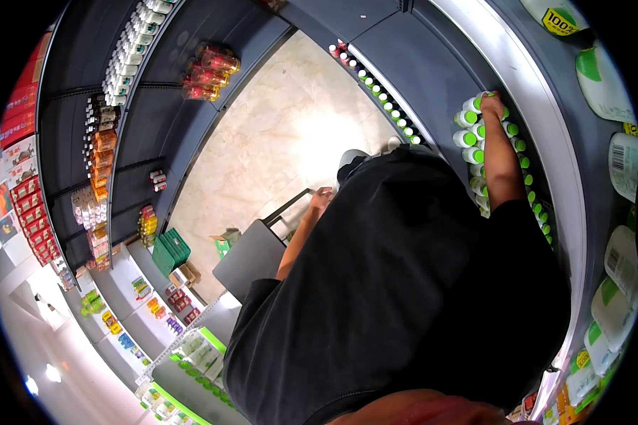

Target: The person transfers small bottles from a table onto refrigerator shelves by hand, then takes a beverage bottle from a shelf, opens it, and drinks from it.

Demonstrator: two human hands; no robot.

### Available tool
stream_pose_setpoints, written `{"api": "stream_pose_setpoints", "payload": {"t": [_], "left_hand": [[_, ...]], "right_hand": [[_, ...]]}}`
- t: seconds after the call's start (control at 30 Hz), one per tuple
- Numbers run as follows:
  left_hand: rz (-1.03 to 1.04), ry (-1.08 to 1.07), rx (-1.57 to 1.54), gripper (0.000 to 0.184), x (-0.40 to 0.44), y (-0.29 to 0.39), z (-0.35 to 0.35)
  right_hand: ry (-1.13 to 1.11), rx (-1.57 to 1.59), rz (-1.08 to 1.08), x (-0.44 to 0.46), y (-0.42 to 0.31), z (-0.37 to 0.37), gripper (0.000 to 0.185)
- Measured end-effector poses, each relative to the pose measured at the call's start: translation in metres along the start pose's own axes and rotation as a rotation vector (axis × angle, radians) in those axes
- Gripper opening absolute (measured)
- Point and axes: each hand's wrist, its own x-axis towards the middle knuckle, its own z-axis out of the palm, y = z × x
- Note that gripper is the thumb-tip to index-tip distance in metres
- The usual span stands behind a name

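My right hand [492, 105] reaches onto the dark shelf at the right, its fingers closed around the top of a white bottle with a green cap [479, 103]. Rows of similar green-capped white bottles [466, 138] stand beside and under that forearm. Lower and to the left, my left hand [322, 199] is beside the end of a dark metal bar [287, 207] joined to a flat grey panel [248, 258]. Its fingers are small and partly hidden, so their grip is unclear. My black shirt covers the middle of the view.
More small bottles [378, 95] line a lower shelf ahead. Large white packs [609, 92] stand on a shelf close at the far right. Across the pale floor [276, 120] are dark shelves with red jars [211, 73], a green crate [171, 252] and an open carton [225, 239].
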Motion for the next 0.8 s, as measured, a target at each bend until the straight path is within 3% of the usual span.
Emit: {"api": "stream_pose_setpoints", "payload": {"t": [0.2,0.27,0.4,0.47,0.57,0.7,0.8], "left_hand": [[-0.015,-0.009,-0.213,0.033,0.017,-0.015,-0.002],[-0.022,0.001,-0.091,0.032,0.022,-0.013,-0.004],[0.04,-0.011,0.057,0.031,0.047,-0.022,-0.011],[0.041,-0.019,0.041,0.032,0.05,-0.019,-0.007],[0.057,-0.049,0.007,0.033,0.062,-0.022,-0.01],[0.112,-0.084,-0.02,0.033,0.096,-0.046,-0.025],[0.042,-0.076,0.027,0.033,0.101,-0.047,-0.029]], "right_hand": [[-0.04,-0.092,0.033,-0.001,0.0,-0.022,0.055],[-0.061,-0.088,0.056,-0.051,-0.028,-0.072,0.054],[0.137,-0.216,-0.321,-0.084,-0.04,-0.073,0.048],[0.119,-0.371,-0.48,-0.092,-0.04,-0.051,0.044],[0.016,-0.595,-0.568,-0.11,-0.045,-0.034,0.046],[-0.11,-0.827,-0.505,-0.122,-0.059,-0.041,0.046],[-0.191,-0.936,-0.508,-0.126,-0.068,-0.053,0.049]]}}
